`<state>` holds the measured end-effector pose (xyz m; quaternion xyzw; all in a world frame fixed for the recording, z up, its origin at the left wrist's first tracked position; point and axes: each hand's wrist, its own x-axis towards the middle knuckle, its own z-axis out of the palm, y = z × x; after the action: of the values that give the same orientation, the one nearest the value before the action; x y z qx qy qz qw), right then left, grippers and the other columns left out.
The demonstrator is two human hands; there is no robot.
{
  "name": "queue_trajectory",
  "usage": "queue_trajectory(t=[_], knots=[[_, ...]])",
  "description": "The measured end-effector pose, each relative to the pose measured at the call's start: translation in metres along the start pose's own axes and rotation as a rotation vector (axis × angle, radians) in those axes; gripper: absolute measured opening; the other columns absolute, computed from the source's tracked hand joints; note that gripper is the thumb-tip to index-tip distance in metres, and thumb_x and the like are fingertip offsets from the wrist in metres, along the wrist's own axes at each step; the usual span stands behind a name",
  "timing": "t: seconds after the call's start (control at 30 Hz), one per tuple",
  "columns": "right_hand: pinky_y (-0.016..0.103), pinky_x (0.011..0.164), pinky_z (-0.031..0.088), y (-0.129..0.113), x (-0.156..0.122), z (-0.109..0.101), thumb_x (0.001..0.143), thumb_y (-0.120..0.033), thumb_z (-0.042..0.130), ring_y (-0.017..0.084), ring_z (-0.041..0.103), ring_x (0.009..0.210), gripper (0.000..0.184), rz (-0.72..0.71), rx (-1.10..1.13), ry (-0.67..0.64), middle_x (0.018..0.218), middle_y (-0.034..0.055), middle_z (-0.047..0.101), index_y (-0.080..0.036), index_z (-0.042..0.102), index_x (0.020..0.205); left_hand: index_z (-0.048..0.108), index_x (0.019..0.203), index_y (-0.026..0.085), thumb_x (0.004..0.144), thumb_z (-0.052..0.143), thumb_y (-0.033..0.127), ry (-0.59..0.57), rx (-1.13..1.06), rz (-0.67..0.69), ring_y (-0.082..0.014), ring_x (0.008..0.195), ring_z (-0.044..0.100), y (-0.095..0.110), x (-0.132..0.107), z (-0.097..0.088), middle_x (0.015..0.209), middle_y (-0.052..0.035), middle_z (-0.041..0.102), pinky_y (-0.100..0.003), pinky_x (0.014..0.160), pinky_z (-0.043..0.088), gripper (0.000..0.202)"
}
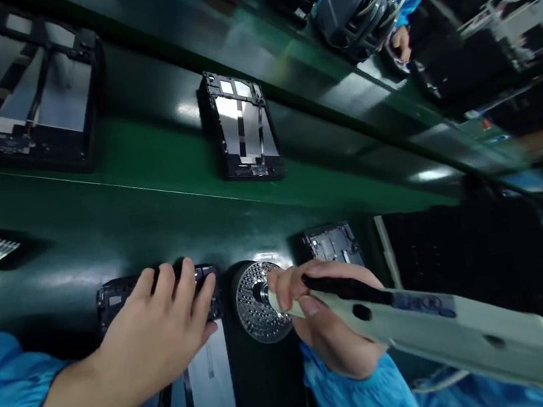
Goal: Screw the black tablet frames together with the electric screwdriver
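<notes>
Left hand [160,327] at 7 o'clock, fingers spread flat, pressing black plastic frame [205,347] with glossy metal back panel. Right hand [326,320] at 5 o'clock, wrapped tight around cream electric screwdriver [435,325], tip over round perforated steel screw dish [258,303]. Second frame [243,126] on green belt [161,172] at 12.

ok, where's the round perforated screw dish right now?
In the head view the round perforated dish sits low and centre on the green bench, between the left hand resting on a black frame and the right hand holding the electric screwdriver, whose tip touches it.
</notes>
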<state>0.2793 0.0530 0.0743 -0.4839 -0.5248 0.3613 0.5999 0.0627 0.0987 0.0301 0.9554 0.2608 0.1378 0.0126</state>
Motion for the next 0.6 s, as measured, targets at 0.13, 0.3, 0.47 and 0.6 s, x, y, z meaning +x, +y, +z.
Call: queue_trajectory(t=[0.13, 0.3, 0.47, 0.6], knots=[[0.04, 0.065, 0.056, 0.0022, 0.0004, 0.0002, 0.084, -0.015, 0.065, 0.014, 0.059, 0.059, 0.029, 0.009, 0.0, 0.025, 0.069, -0.0027, 0.06, -0.028, 0.069, 0.109, 0.066, 0.13, 0.01, 0.096, 0.056, 0.041, 0.024, 0.03, 0.025, -0.0415, 0.098, 0.067, 0.0058, -0.0008, -0.0016, 0.125, -0.0253, 0.067, -0.055, 0.077, 0.055, 0.048], [0.04, 0.066, 0.055, 0.0028, 0.0014, 0.0005, 0.084, -0.015, 0.066, 0.014, 0.059, 0.06, 0.026, 0.002, -0.013, 0.007, 0.072, -0.0022, 0.061, -0.028, 0.07, 0.106, 0.068, 0.127, 0.01, 0.091, 0.064, 0.041, 0.043, -0.049, -0.001, -0.042, 0.1, 0.068, 0.0089, 0.002, -0.0026, 0.124, -0.0241, 0.068, -0.054, 0.079, 0.055, 0.047], [0.04, 0.066, 0.055, 0.0018, 0.0002, 0.0007, 0.084, -0.014, 0.064, 0.014, 0.059, 0.06, 0.03, -0.005, -0.013, 0.014, 0.074, -0.0023, 0.061, -0.029, 0.07, 0.11, 0.069, 0.125, 0.011, 0.093, 0.06, 0.044, 0.03, 0.008, 0.035, -0.041, 0.097, 0.069, 0.009, 0.0041, -0.0026, 0.121, -0.024, 0.07, -0.053, 0.076, 0.056, 0.047], [0.042, 0.065, 0.054, 0.0022, -0.0011, 0.001, 0.083, -0.014, 0.065, 0.015, 0.058, 0.058, 0.028, 0.015, -0.022, 0.023, 0.072, -0.0021, 0.061, -0.029, 0.071, 0.106, 0.068, 0.126, 0.008, 0.097, 0.052, 0.041, 0.033, 0.025, 0.059, -0.0427, 0.095, 0.069, 0.0076, 0.0042, -0.0026, 0.121, -0.0259, 0.069, -0.054, 0.075, 0.055, 0.047]])
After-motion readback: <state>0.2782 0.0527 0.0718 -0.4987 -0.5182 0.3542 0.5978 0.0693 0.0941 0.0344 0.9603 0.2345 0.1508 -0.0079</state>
